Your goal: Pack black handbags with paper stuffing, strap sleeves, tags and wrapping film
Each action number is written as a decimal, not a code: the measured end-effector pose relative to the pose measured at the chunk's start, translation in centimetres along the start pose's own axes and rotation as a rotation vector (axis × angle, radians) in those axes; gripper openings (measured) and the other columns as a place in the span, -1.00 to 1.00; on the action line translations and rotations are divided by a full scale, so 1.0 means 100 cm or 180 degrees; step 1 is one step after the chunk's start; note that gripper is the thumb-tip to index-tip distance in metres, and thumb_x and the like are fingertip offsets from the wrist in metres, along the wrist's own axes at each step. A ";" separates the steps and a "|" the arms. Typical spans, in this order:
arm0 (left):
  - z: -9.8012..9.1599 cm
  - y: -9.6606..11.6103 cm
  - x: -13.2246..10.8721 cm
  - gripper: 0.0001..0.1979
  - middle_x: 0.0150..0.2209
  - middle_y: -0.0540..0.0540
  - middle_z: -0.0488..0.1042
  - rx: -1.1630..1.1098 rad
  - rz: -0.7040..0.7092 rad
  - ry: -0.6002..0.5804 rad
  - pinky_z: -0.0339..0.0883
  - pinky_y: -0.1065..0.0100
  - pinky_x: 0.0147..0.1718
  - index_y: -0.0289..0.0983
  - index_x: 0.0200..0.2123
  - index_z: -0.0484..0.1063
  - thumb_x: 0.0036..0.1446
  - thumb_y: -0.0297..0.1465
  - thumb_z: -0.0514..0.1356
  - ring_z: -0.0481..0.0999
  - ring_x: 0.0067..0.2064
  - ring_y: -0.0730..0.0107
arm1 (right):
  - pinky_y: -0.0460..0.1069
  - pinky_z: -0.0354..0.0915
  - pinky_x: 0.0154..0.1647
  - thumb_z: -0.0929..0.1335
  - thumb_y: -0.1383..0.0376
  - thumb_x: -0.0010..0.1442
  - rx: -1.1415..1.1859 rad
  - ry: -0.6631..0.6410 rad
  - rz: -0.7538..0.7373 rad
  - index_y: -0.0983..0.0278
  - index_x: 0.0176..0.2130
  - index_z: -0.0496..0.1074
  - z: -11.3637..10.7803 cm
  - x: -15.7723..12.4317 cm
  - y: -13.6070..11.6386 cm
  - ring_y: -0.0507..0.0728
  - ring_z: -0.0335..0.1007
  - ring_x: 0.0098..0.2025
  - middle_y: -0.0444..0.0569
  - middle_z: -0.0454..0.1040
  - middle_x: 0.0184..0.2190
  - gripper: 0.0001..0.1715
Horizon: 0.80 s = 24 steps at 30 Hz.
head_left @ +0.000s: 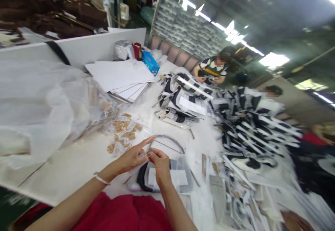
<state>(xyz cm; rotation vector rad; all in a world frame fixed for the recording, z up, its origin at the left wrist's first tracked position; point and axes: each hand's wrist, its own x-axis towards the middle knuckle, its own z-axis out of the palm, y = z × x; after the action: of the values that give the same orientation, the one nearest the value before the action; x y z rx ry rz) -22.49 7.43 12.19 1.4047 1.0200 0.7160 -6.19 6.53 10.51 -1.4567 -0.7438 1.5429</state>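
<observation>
Both hands meet above a handbag (pixel 187 185) that lies on the table in front of me, black and pale, with white wrapping over it. Its thin curved handle (pixel 178 142) arches up beyond my fingers. My left hand (pixel 134 156) has the index finger stretched forward, while its thumb and other fingers close on a thin pale strand (pixel 147 155). My right hand (pixel 161 163) pinches the same strand between thumb and fingertips. What hangs from the strand, if anything, is too small and blurred to tell. Brown tags (pixel 123 129) in clear plastic lie scattered beyond my left hand.
Clear plastic sheeting (pixel 39 102) covers the left side. White boards (pixel 120 75) lie near a blue box (pixel 150 62). Black-and-white bags (pixel 251 129) pile up at the right, with loose wrapping strips (pixel 235 196) nearer me. A co-worker (pixel 211 68) stands across the table.
</observation>
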 end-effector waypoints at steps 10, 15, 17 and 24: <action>0.002 -0.050 0.020 -0.66 -0.39 0.00 0.55 0.1006 -0.0325 -0.0015 0.32 0.35 -0.21 -0.23 -0.13 0.45 0.08 -0.25 0.05 0.52 -0.28 0.30 | -0.08 0.28 -0.36 0.55 0.10 -0.16 0.0932 -0.0338 0.0189 0.32 -0.09 0.42 -0.024 -0.004 0.000 -0.01 0.35 -0.52 -0.23 0.41 -0.62 -0.33; 0.015 -0.054 0.019 -0.78 -0.34 0.00 0.56 0.1089 -0.0239 0.0021 0.30 0.37 -0.20 -0.21 -0.25 0.44 0.09 -0.30 0.06 0.51 -0.25 0.32 | -0.05 0.25 -0.42 0.58 0.14 -0.31 -0.0369 -0.0407 0.0621 0.34 -0.29 0.47 -0.051 -0.003 0.013 0.03 0.35 -0.52 -0.14 0.45 -0.59 -0.43; 0.023 -0.050 0.018 -0.80 -0.34 0.00 0.55 0.0928 -0.0216 -0.0011 0.30 0.39 -0.22 -0.22 -0.26 0.44 0.09 -0.31 0.08 0.50 -0.26 0.33 | -0.04 0.24 -0.42 0.56 0.13 -0.26 -0.0771 -0.0735 0.0676 0.34 -0.48 0.47 -0.061 -0.007 0.011 0.01 0.30 -0.54 -0.13 0.43 -0.60 -0.59; 0.043 -0.054 0.021 -0.74 -0.41 0.00 0.51 -0.0302 -0.0616 -0.0046 0.29 0.42 -0.32 -0.29 -0.29 0.44 -0.02 -0.24 0.24 0.46 -0.35 0.39 | 0.03 0.23 0.03 0.53 0.14 -0.04 -0.0295 -0.0986 0.0060 0.26 -0.45 0.50 -0.074 -0.019 -0.006 0.16 0.38 0.00 0.00 0.51 -0.06 -0.74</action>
<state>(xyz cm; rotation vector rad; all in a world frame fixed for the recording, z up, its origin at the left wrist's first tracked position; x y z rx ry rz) -18.68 6.96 6.09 1.2091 1.0800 0.6027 1.06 4.12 10.84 -1.3069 -0.9962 1.7926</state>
